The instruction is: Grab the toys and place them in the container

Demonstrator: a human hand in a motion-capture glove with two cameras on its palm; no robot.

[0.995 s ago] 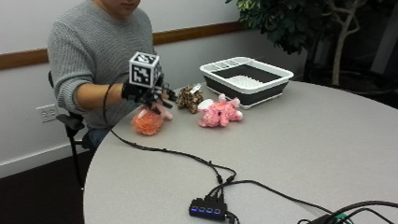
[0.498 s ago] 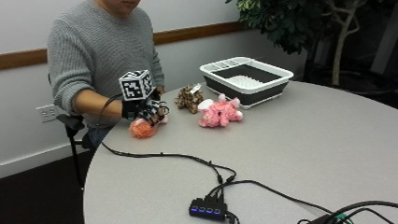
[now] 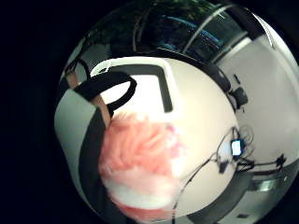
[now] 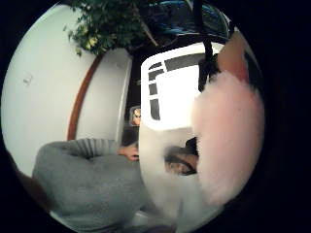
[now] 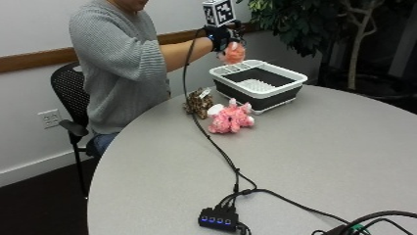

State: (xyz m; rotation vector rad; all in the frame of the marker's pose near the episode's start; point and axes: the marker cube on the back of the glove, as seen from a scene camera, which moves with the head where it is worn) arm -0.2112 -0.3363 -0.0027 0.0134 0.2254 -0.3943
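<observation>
My gloved right hand (image 5: 221,38) is raised high over the near-left corner of the container (image 5: 281,100) and grips an orange-pink plush toy (image 5: 232,52). The container is a white-rimmed, dark-walled bin at the table's far side. The palm views show the fuzzy orange-pink plush toy (image 3: 140,158) (image 4: 228,136) close against the palm, with the white container (image 3: 135,65) (image 4: 170,97) below it. A pink plush animal (image 5: 229,119) and a spotted brown plush (image 5: 197,101) lie on the table in front of the container.
A round grey table (image 5: 338,161) holds a black USB hub (image 5: 218,219) near its front edge, with cables running across it. A potted plant (image 5: 312,24) stands behind the container. The person sits on a black chair (image 5: 67,93).
The hand closed on the orange-pink toy on the table, lifted it, and carried it up and across to above the container. The other two toys stayed put.
</observation>
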